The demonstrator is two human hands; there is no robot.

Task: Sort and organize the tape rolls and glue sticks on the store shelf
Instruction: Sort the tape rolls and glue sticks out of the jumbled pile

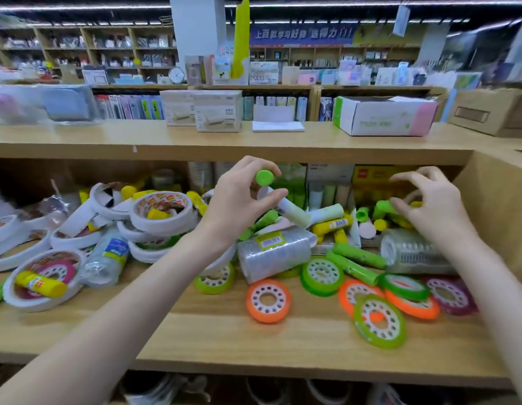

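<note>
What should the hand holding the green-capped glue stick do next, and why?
Probably carry it right, to the glue sticks at the back of the shelf. The left hand already pinches the glue stick clear of the pile, other glue sticks sit together there, and the right hand is reaching into that same spot.

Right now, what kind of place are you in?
Most likely a stationery shop. The wooden shelf is heaped with tape rolls and glue sticks, some with barcode stickers, and more shelves of packaged goods stand behind under a hanging banner.
</note>
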